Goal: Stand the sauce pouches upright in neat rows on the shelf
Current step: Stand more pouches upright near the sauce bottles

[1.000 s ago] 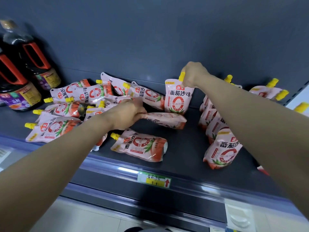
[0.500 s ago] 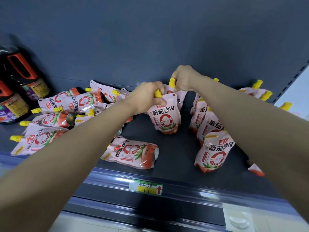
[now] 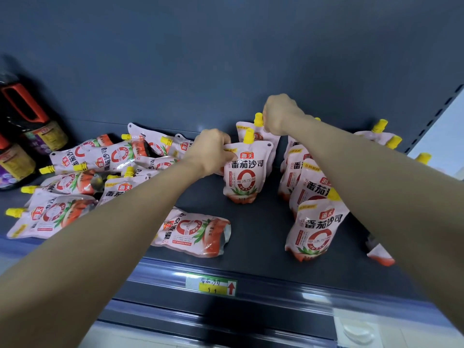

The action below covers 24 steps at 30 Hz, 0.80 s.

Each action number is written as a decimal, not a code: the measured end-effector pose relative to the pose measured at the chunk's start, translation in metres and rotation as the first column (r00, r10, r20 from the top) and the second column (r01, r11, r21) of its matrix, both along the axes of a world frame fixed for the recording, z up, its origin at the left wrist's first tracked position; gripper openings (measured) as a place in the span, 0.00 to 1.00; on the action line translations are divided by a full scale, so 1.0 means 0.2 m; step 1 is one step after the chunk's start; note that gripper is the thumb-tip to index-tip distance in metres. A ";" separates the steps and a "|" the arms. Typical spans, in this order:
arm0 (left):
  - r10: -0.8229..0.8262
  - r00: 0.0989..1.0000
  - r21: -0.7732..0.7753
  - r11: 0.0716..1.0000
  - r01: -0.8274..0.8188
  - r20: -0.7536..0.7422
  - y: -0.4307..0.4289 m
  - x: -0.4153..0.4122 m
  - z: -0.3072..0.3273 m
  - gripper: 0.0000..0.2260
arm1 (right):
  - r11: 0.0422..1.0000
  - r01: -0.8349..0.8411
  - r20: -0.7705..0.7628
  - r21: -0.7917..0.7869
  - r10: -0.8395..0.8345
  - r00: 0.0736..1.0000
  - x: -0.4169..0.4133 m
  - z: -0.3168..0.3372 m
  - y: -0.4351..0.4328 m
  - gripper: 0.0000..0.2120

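Note:
Pink tomato sauce pouches with yellow caps lie and stand on a dark shelf [image 3: 263, 237]. One pouch [image 3: 244, 177] stands upright mid-shelf; my left hand [image 3: 208, 153] grips its upper left corner. Directly behind it stands a second pouch [image 3: 261, 133], and my right hand [image 3: 280, 115] pinches its top beside the yellow cap. A row of upright pouches [image 3: 313, 229] runs front to back on the right. A single pouch [image 3: 193, 233] lies flat near the front edge. Several more lie in a heap [image 3: 82, 177] on the left.
Dark sauce bottles with red handles [image 3: 27, 136] stand at the far left. The grey back wall rises behind the pouches. A price label [image 3: 211, 286] sits on the shelf's front rail. More upright pouches [image 3: 376, 134] stand at the back right, and one pouch bottom [image 3: 380, 256] shows under my right forearm.
My left hand lifted a flat pouch from the middle, stood it upright in front of the back pouch, and shifted from its cap to its upper corner. My right hand stayed on the back pouch.

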<state>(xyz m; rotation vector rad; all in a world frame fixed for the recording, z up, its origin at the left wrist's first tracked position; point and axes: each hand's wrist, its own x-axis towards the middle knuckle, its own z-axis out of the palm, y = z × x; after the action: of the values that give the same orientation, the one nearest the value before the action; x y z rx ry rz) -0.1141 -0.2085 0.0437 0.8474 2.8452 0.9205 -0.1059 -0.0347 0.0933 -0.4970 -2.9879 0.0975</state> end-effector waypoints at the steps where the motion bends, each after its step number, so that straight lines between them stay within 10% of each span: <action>1: 0.015 1.000 0.002 1.000 -0.015 -0.006 0.00 -0.01 0.00 0.17 | 1.000 0.009 -0.012 -0.004 -0.009 1.000 0.00 0.00 0.01 0.15; 17: 0.034 0.999 0.052 0.998 -0.035 0.019 0.03 -0.05 -0.01 0.15 | 0.997 -0.064 0.108 0.034 0.060 0.992 -0.07 0.03 0.01 0.16; 21: -0.016 1.000 0.055 0.998 0.016 -0.002 -0.01 -0.04 0.00 0.02 | 0.997 -0.059 0.033 0.040 0.058 0.998 -0.05 0.08 0.01 0.14; 24: -0.013 0.999 0.090 0.996 0.017 -0.040 -0.07 -0.04 0.05 0.10 | 0.996 -0.082 -0.084 0.036 0.085 0.993 -0.03 0.15 -0.03 0.07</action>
<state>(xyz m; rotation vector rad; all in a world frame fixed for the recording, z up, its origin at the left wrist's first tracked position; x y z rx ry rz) -0.1218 -0.2219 0.0529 0.9043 2.8455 1.0491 -0.1113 -0.0416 0.1229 -0.3551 -2.9211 0.0745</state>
